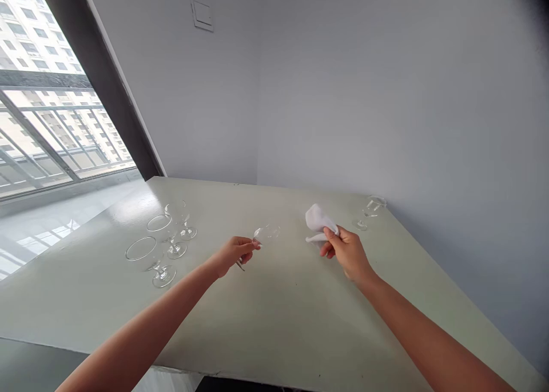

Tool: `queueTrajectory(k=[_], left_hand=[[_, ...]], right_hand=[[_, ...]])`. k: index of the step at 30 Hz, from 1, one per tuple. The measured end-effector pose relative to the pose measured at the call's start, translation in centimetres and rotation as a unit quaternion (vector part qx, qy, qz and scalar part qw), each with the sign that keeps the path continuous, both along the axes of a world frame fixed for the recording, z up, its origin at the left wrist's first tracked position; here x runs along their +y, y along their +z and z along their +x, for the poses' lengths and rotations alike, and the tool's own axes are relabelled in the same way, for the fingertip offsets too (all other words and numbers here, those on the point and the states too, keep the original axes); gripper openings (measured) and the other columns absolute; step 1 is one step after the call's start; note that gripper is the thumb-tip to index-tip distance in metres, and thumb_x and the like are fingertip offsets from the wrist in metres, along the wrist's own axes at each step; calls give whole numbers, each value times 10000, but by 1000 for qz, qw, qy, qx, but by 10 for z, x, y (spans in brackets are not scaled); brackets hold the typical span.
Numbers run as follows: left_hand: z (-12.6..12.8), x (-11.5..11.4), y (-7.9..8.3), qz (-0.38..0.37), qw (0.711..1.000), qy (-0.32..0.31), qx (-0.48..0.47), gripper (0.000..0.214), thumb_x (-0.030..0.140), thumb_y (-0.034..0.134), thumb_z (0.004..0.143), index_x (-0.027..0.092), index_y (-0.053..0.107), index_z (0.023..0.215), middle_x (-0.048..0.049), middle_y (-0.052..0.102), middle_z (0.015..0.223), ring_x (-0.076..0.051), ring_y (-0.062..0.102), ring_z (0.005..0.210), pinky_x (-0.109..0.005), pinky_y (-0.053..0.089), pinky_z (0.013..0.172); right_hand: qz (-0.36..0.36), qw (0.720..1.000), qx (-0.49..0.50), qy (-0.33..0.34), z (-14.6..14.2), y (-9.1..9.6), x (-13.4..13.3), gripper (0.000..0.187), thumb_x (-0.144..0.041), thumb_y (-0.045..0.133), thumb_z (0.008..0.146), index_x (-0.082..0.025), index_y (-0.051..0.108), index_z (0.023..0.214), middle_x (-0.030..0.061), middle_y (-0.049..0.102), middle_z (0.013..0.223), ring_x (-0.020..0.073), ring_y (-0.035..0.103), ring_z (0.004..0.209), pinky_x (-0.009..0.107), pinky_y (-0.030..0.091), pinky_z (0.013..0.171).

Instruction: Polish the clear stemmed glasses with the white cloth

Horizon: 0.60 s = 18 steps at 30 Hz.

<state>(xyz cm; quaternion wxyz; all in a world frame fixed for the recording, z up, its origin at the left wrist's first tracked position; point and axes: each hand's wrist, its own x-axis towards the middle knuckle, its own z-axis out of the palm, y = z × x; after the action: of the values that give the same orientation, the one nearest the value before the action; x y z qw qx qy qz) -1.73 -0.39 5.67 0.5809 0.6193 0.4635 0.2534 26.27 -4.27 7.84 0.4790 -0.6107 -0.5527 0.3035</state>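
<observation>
Two bare hands reach up from the bottom edge of the frame over a pale, grey-green desk (274, 318), and I follow them from afar through the head camera. Near the centre, the left hand (241, 249) is closed around the lower part of a clear stemmed glass (266, 232), whose bowl points to the right. The bowl is so transparent that I can't make out its whole outline. Right of centre, the right hand (345, 248) pinches a soft white cloth (317, 218) between thumb and fingers; part of it stands up above the grip and a fold juts to the left.

As I judge it, the step in hand is holding glass and cloth ready, facing each other with a gap between. From here, the next move calls for a light, steady grip on the thin stem and a gentle hand with the cloth.

At the left of the frame, three more glasses stand upright in a slanting row: a near glass (157, 265), a middle glass (172, 240) and a far glass (184, 220). One lone glass (371, 210) stands near the desk's far right corner. Upper left, a window (64, 135) shows buildings outside, and a switch (202, 13) sits on the grey wall (364, 95).
</observation>
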Motion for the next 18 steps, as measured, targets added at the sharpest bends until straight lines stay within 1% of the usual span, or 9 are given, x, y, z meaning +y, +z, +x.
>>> queueTrajectory(k=[2, 3, 5, 7, 9, 11, 13, 16, 18], left_hand=[[5, 0, -4, 24, 998, 16, 47, 351, 462, 524, 706, 167, 456, 529, 27, 403, 504, -101, 384, 526, -240, 275, 514], [8, -1, -5, 34, 997, 16, 72, 340, 458, 513, 707, 170, 457, 536, 25, 420, 516, -96, 373, 505, -239, 268, 496], [15, -3, -6, 53, 992, 0, 113, 305, 441, 497, 707, 178, 480, 553, 20, 455, 527, -94, 362, 468, -239, 255, 457], [21, -5, -5, 74, 988, -16, 135, 248, 388, 507, 690, 186, 494, 547, 12, 474, 513, -100, 368, 442, -244, 252, 429], [25, -7, -3, 87, 985, -13, 145, 189, 318, 533, 652, 193, 484, 519, 7, 483, 490, -103, 365, 417, -253, 248, 411], [26, -9, 0, 117, 982, -1, 145, 161, 259, 557, 616, 202, 468, 495, 8, 485, 472, -104, 366, 401, -256, 244, 406], [27, -11, 3, 199, 968, -9, 150, 211, 219, 562, 608, 206, 423, 449, 17, 446, 430, -101, 359, 386, -259, 239, 412], [28, -15, 7, 363, 907, -30, 211, 306, 163, 501, 650, 198, 327, 401, 13, 383, 396, -102, 355, 386, -273, 231, 435], [29, -18, 11, 431, 861, -29, 270, 302, 124, 459, 671, 196, 327, 409, -2, 410, 416, -114, 379, 412, -284, 230, 451]], right_hand=[[13, 998, 49, -36, -12, 1, -3, 382, -513, 426, 826, -168, 586, 795, -7, 524, 438, 140, 506, 438, 255, 407, 458], [33, 999, 27, -31, -20, 3, -6, 397, -518, 401, 837, -169, 590, 828, -1, 532, 451, 138, 499, 437, 256, 403, 462], [82, 990, -103, 46, -40, 5, -13, 412, -510, 366, 855, -185, 591, 974, 47, 631, 629, 142, 520, 478, 263, 398, 476], [127, 937, -292, 146, -58, 5, -20, 406, -490, 371, 862, -229, 558, 1110, 102, 649, 986, 146, 541, 531, 278, 383, 482], [174, 856, -452, 180, -69, 4, -24, 370, -421, 389, 874, -258, 526, 1177, 110, 515, 1250, 157, 549, 593, 302, 370, 503], [220, 794, -545, 154, -75, 2, -23, 360, -332, 384, 888, -234, 502, 1214, 115, 441, 1323, 197, 554, 691, 337, 369, 552], [274, 755, -578, 145, -76, 2, -18, 365, -274, 388, 887, -176, 495, 1222, 134, 449, 1311, 260, 532, 874, 386, 377, 659], [336, 741, -547, 198, -76, 5, -4, 330, -257, 403, 878, -127, 542, 1148, 146, 562, 1160, 278, 455, 1043, 414, 347, 813], [322, 769, -501, 231, -75, 8, 7, 283, -255, 395, 876, -140, 595, 1039, 120, 623, 989, 240, 488, 973, 386, 350, 812]])
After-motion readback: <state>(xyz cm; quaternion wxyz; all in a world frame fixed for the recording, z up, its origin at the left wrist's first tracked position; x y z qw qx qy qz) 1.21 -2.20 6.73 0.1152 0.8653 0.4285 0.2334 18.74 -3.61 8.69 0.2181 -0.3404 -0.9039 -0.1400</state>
